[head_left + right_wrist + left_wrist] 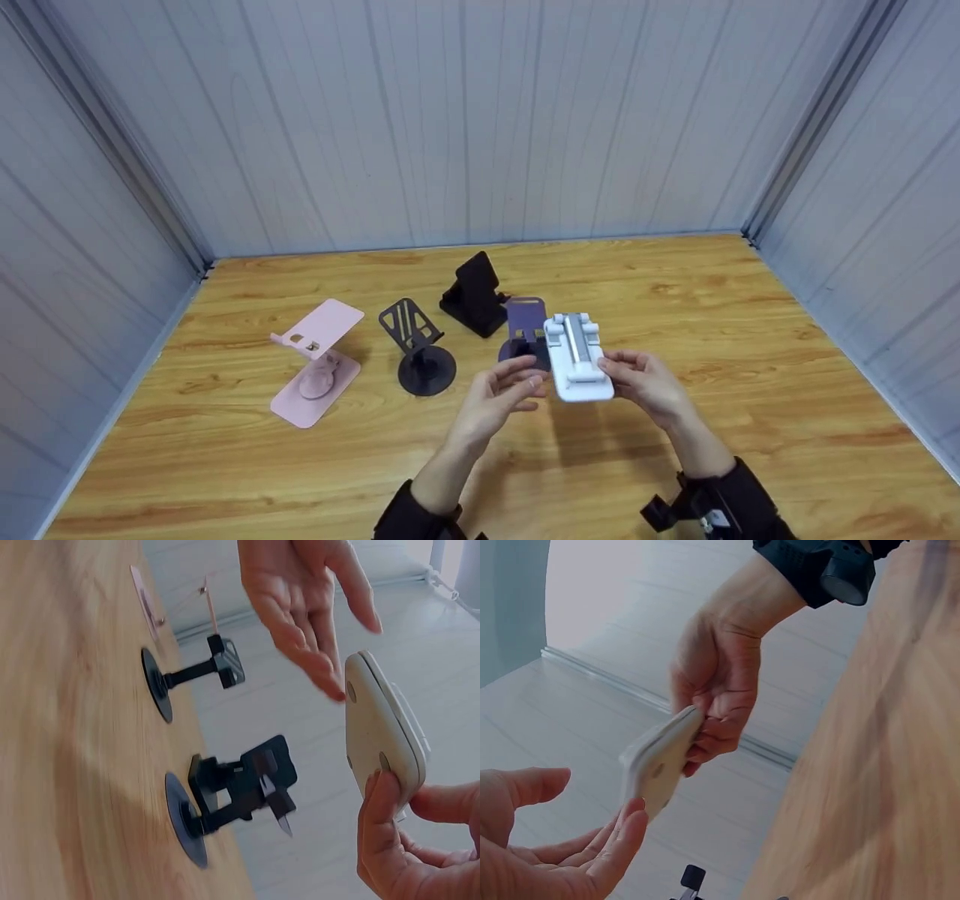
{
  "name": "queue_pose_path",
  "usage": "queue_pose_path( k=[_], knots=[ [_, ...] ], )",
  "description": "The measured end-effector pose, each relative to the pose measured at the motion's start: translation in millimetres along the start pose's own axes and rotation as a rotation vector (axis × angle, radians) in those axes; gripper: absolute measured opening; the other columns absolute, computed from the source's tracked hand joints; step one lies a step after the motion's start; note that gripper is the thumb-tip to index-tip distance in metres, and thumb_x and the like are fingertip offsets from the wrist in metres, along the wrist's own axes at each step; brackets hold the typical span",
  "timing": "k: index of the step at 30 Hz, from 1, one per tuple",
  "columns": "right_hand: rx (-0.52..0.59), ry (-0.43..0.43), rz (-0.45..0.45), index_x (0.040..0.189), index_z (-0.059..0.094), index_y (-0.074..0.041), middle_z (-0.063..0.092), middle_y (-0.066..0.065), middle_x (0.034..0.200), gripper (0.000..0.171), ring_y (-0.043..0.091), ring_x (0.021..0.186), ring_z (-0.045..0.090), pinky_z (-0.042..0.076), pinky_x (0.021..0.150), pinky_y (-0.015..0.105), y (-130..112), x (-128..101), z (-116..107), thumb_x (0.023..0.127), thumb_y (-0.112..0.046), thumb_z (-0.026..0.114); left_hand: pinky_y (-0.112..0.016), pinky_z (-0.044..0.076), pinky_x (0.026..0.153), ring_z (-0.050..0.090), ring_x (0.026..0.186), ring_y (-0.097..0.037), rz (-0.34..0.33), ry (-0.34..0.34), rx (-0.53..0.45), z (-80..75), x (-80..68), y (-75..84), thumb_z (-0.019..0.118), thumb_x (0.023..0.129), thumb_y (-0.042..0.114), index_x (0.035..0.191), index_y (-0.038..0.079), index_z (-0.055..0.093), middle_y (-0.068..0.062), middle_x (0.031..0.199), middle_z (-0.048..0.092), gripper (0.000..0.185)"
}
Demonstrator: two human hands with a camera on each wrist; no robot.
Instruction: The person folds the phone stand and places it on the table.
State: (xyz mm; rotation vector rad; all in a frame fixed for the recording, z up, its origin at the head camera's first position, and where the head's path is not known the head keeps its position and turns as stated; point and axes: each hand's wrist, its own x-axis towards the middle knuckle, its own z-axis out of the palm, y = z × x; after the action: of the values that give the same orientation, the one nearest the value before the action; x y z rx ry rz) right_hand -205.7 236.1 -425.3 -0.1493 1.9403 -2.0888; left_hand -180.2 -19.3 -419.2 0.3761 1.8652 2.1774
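Note:
A white folded phone stand [577,358] is held a little above the wooden table [750,360], near its middle. My right hand [622,369] grips the stand's right edge and near end, thumb on one face and fingers curled behind [397,840]. My left hand [526,381] is open with fairly straight fingers. Its fingertips [626,829] touch the lower left edge of the stand [660,761]. In the right wrist view the left hand [315,607] hovers palm-out beside the stand [379,727].
Other stands sit on the table behind my hands: a pink one [315,360] at left, a dark one with a round base [416,349], a black one [474,294], and a purple one [525,326] partly hidden by the white stand. Grey panel walls enclose three sides.

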Motion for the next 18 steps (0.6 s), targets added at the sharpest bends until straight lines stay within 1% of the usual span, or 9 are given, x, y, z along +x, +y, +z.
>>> queue_pose_path(
  k=[2,4,6,8,11,12,15,18],
  knots=[
    [0.001,0.025,0.005,0.120,0.069,0.006,0.075,-0.008,0.092,0.020,0.004,0.086,0.073,0.061,0.079,0.020,-1.3,2.8,-8.4,0.109,0.000,0.053,-0.028,0.065,0.090,0.075,0.102,-0.014,0.009,0.021,0.016,-2.4,0.0,2.5,0.058,0.108,0.002,0.147,-0.024,0.046,-0.036,0.133,0.069,0.049],
    [0.000,0.064,0.015,0.117,0.070,0.004,0.075,-0.007,0.091,0.020,0.004,0.085,0.072,0.062,0.078,0.019,-2.7,5.7,-17.9,0.108,0.001,0.053,-0.024,0.063,0.087,0.075,0.103,-0.015,0.012,0.039,0.027,-4.2,0.2,4.8,0.059,0.108,0.003,0.147,-0.023,0.048,-0.035,0.133,0.069,0.048],
    [-0.006,0.107,0.026,0.117,0.069,0.005,0.074,-0.007,0.090,0.020,0.004,0.084,0.072,0.062,0.077,0.019,-4.6,8.6,-28.2,0.108,0.001,0.052,-0.022,0.062,0.084,0.075,0.104,-0.015,0.032,0.056,0.053,-5.9,1.2,5.5,0.060,0.108,0.003,0.145,-0.022,0.050,-0.034,0.132,0.070,0.047],
    [-0.016,0.151,0.041,0.118,0.067,0.009,0.072,-0.006,0.089,0.020,0.004,0.082,0.071,0.062,0.076,0.019,-6.5,11.7,-39.1,0.108,0.002,0.052,-0.020,0.060,0.082,0.075,0.104,-0.016,0.068,0.080,0.082,-7.7,2.2,5.7,0.062,0.107,0.003,0.144,-0.022,0.052,-0.034,0.130,0.071,0.045],
    [-0.036,0.206,0.069,0.125,0.059,0.018,0.071,-0.006,0.087,0.025,0.004,0.079,0.070,0.061,0.073,0.019,-9.7,17.0,-56.8,0.108,0.001,0.052,-0.020,0.059,0.080,0.076,0.105,-0.026,0.135,0.129,0.144,-9.6,3.7,6.1,0.064,0.105,0.002,0.141,-0.022,0.054,-0.034,0.126,0.071,0.044],
    [-0.047,0.221,0.078,0.129,0.055,0.022,0.070,-0.006,0.086,0.029,0.004,0.078,0.069,0.061,0.072,0.019,-10.7,18.8,-63.0,0.109,0.000,0.052,-0.019,0.059,0.080,0.075,0.107,-0.030,0.149,0.147,0.166,-10.2,3.8,6.4,0.065,0.105,0.003,0.140,-0.022,0.055,-0.034,0.126,0.071,0.045],
    [-0.095,0.264,0.110,0.139,0.043,0.029,0.068,-0.007,0.085,0.042,0.003,0.076,0.068,0.060,0.070,0.018,-13.9,24.0,-81.8,0.110,-0.001,0.051,-0.024,0.062,0.083,0.073,0.111,-0.041,0.187,0.199,0.248,-11.6,4.0,7.5,0.067,0.104,0.004,0.139,-0.022,0.057,-0.034,0.125,0.070,0.044],
    [-0.170,0.311,0.154,0.146,0.033,0.031,0.065,-0.008,0.085,0.051,0.001,0.075,0.064,0.059,0.070,0.017,-16.7,28.5,-99.7,0.112,-0.003,0.049,-0.039,0.066,0.089,0.070,0.117,-0.046,0.213,0.242,0.342,-13.8,4.0,6.2,0.070,0.103,0.006,0.139,-0.020,0.058,-0.033,0.129,0.069,0.046]
  ],
)
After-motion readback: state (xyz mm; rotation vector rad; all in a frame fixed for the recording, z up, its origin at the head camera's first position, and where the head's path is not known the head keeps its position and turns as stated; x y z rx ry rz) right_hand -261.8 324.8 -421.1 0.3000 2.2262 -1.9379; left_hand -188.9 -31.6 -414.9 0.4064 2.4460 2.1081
